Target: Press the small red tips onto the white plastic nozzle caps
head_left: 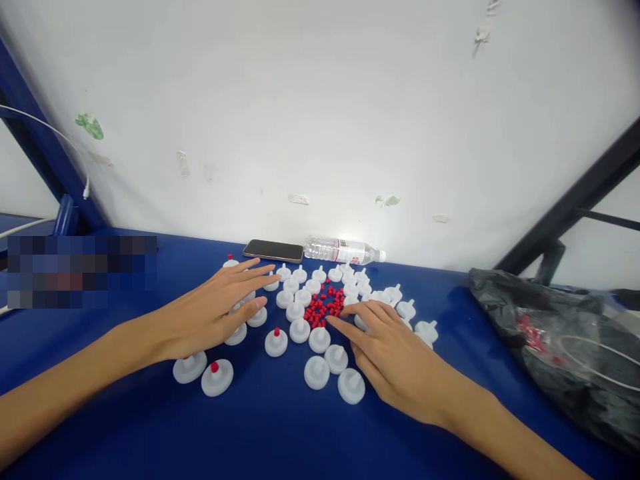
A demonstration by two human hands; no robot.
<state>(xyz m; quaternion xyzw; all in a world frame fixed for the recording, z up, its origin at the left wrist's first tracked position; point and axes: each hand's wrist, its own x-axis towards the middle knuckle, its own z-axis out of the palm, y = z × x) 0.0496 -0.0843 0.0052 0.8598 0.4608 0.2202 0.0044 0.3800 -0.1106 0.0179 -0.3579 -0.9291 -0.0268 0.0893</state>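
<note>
A pile of small red caps (320, 308) lies on the blue table, ringed by many white round nozzle lids (300, 330) with upright spouts. My left hand (220, 310) is stretched out, fingers apart, over several white lids at the left and partly hides them. At the right edge of the red pile, my right hand (387, 347) reaches in with bent fingers, its fingertips close to the caps; whether it pinches one is hard to see. Some lids wear a red cap on the spout, such as the capped lid (217, 378) at the front left and another capped lid (276, 342) near the middle.
Behind the lids lie a dark phone (274, 251) and a clear water bottle (345, 251) on its side, near the white wall. A black plastic bag (500, 313) with red pieces showing sits at the right. Blue and dark metal frame posts (575, 193) flank the table.
</note>
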